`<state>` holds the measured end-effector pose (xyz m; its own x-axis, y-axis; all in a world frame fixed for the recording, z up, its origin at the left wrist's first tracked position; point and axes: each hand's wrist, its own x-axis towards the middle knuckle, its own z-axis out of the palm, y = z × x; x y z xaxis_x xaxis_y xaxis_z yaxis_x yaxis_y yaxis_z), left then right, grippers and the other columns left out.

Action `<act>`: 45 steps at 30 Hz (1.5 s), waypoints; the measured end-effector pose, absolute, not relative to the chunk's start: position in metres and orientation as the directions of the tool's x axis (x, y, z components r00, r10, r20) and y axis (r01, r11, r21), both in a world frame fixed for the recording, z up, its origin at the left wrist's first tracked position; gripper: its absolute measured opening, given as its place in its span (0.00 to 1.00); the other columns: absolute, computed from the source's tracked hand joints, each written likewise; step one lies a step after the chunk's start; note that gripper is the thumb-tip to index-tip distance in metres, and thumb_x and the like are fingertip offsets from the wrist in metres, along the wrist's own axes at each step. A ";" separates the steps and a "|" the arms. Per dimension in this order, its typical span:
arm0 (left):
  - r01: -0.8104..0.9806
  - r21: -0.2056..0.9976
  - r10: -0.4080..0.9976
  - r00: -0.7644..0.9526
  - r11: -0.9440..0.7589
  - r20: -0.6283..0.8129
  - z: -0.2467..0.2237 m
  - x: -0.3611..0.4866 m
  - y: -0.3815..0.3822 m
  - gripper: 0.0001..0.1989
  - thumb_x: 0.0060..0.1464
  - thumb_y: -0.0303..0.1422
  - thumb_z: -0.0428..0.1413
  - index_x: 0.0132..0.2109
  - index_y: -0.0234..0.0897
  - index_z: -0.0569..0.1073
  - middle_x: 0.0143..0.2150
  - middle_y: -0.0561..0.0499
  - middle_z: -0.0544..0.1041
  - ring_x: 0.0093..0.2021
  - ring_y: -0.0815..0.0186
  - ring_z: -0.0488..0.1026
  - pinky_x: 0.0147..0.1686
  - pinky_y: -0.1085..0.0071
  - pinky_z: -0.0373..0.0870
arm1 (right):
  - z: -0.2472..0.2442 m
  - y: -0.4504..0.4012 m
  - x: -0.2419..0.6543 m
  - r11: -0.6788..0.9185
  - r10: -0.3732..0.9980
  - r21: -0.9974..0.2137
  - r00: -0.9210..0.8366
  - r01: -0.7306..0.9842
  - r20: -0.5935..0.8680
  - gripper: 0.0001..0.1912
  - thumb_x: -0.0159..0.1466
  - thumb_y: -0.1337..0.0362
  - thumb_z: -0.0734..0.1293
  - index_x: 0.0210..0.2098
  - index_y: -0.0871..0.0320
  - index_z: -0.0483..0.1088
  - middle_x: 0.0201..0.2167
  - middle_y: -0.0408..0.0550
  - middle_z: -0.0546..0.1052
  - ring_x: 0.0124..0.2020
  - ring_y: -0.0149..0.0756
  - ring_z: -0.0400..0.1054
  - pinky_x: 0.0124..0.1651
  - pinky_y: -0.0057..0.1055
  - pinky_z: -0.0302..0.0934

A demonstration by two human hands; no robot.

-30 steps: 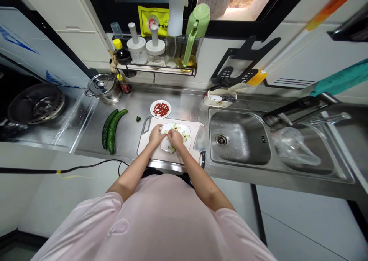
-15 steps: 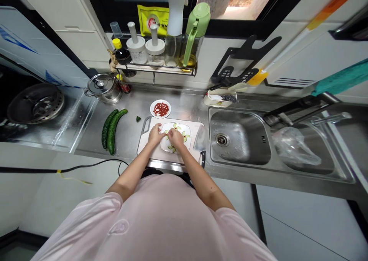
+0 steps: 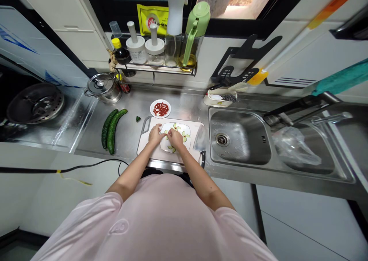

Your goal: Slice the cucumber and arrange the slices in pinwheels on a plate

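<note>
A white square plate (image 3: 178,147) lies on the pale cutting board (image 3: 158,157), with thin green-edged slices (image 3: 171,149) arranged on it. Over the plate's left edge is my left hand (image 3: 155,134), its thumb and finger pinched round something too small to make out. My right hand (image 3: 175,138) is over the plate, fingers closed, the tips touching or almost touching the left ones; what they hold is hidden. Behind the board stands a round white dish of red pieces (image 3: 161,109). A knife (image 3: 202,159) rests at the board's right side.
Two cucumbers (image 3: 112,132) and a small green piece (image 3: 138,119) lie left of the board. A steel pot (image 3: 104,88) stands behind them, a pan (image 3: 36,103) far left. The sink (image 3: 240,138) is right; a shelf (image 3: 161,67) holds bottles and jars above.
</note>
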<state>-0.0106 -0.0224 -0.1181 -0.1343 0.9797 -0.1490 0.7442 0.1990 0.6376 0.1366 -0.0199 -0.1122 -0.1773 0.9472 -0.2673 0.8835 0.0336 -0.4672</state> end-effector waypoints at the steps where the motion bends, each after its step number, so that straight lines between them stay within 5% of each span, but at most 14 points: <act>1: 0.745 0.637 0.979 -0.136 0.201 -0.150 -0.118 -0.011 -0.023 0.28 0.44 0.34 0.61 0.54 0.41 0.65 0.38 0.51 0.70 0.37 0.66 0.68 0.39 0.70 0.63 | -0.112 -0.020 0.137 0.036 0.946 -0.469 -0.181 0.883 -0.267 0.08 0.66 0.60 0.59 0.40 0.55 0.67 0.35 0.45 0.75 0.34 0.33 0.66 0.31 0.25 0.49; 17: 0.680 0.700 0.976 -0.169 0.218 -0.140 -0.114 -0.015 -0.023 0.25 0.46 0.33 0.59 0.53 0.39 0.66 0.36 0.52 0.70 0.34 0.68 0.68 0.37 0.73 0.63 | -0.103 -0.022 0.145 0.017 0.965 -0.524 -0.151 0.851 -0.215 0.09 0.65 0.59 0.59 0.39 0.56 0.68 0.35 0.45 0.75 0.33 0.33 0.65 0.29 0.26 0.46; 45: 0.742 0.640 0.980 -0.150 0.201 -0.134 -0.115 -0.010 -0.025 0.27 0.44 0.33 0.61 0.53 0.40 0.66 0.39 0.50 0.70 0.39 0.64 0.69 0.40 0.70 0.63 | -0.110 -0.020 0.135 0.014 0.952 -0.473 -0.157 0.881 -0.263 0.08 0.65 0.61 0.59 0.39 0.55 0.68 0.34 0.45 0.75 0.34 0.34 0.66 0.30 0.25 0.49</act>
<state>-0.0098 -0.0248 -0.1152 -0.1497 0.9797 -0.1337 0.7416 0.2006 0.6401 0.1352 -0.0204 -0.1097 -0.1568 0.9519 -0.2633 0.8810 0.0143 -0.4728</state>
